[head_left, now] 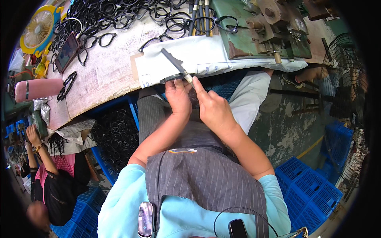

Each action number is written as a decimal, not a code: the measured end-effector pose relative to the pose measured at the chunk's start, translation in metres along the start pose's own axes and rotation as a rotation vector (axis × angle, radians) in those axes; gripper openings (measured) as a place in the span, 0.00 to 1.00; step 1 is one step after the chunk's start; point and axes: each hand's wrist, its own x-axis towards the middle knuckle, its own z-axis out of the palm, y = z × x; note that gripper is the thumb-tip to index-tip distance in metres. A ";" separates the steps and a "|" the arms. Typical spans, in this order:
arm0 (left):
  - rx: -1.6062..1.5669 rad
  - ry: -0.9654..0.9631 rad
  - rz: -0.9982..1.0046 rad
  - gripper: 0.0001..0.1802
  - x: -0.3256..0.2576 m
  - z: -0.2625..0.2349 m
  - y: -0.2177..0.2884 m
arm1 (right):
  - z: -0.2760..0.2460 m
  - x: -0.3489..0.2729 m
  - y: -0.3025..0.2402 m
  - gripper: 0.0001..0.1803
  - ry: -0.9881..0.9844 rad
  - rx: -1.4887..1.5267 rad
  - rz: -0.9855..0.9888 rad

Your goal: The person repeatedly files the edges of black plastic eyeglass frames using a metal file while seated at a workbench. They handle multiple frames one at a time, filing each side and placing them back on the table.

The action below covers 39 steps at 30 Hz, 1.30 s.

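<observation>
At the bench's front edge, my left hand point(177, 98) is closed on a dark eyeglass frame point(171, 77), most of which is hidden by the fingers. Beside it, my right hand point(214, 106) grips a flat file point(173, 60) with the index finger stretched along it. The dark file blade points away to the upper left over a white sheet point(206, 51). Where file and frame meet, I cannot tell whether they touch. Loose black eyeglass frames point(176, 24) and several light-handled files point(200, 18) lie farther back.
A green metal machine point(274, 31) stands at the back right. On the left are a phone point(67, 52), a pink bottle point(39, 89) and a yellow fan point(39, 31). A blue crate of frames point(115, 135) is below; more blue crates point(307, 190) stand right. A co-worker point(55, 178) sits left.
</observation>
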 end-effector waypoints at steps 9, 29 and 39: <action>-0.004 -0.022 -0.070 0.14 -0.003 0.001 0.007 | -0.017 -0.059 0.002 0.31 -0.076 0.076 0.009; -0.003 -0.016 -0.007 0.17 0.001 -0.001 -0.007 | -0.022 -0.020 0.002 0.32 -0.050 -0.034 -0.017; 0.000 0.030 -0.044 0.15 -0.001 0.004 -0.006 | -0.031 -0.041 -0.005 0.30 -0.076 0.045 0.001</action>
